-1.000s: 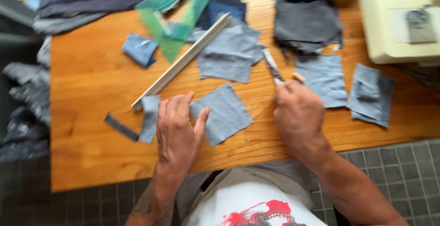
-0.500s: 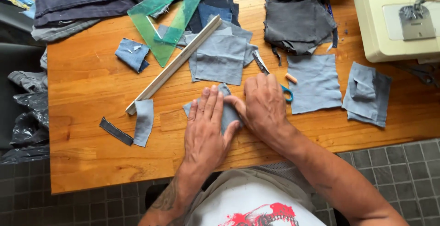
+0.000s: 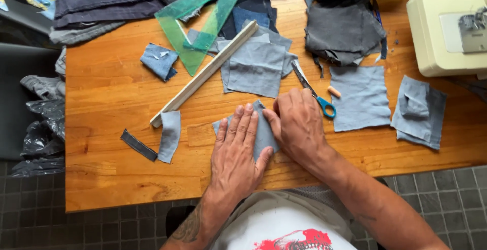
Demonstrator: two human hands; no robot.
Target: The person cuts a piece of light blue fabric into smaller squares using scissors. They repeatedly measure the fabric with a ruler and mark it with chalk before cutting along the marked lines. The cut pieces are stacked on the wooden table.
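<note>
Both hands press flat on a small grey denim patch (image 3: 262, 131) at the desk's (image 3: 111, 93) near edge: the left hand (image 3: 234, 151) with fingers spread, the right hand (image 3: 299, 126) just beside it, neither grip clenched, apparently smoothing the cloth. Blue-handled scissors (image 3: 314, 95) lie just beyond the right hand; a wooden ruler (image 3: 203, 75) angles away beyond the left.

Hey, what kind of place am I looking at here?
Most likely a home sewing or tailoring workspace: a cream sewing machine sits on a wooden table strewn with cut denim pieces, beside scissors and a green set square.
</note>
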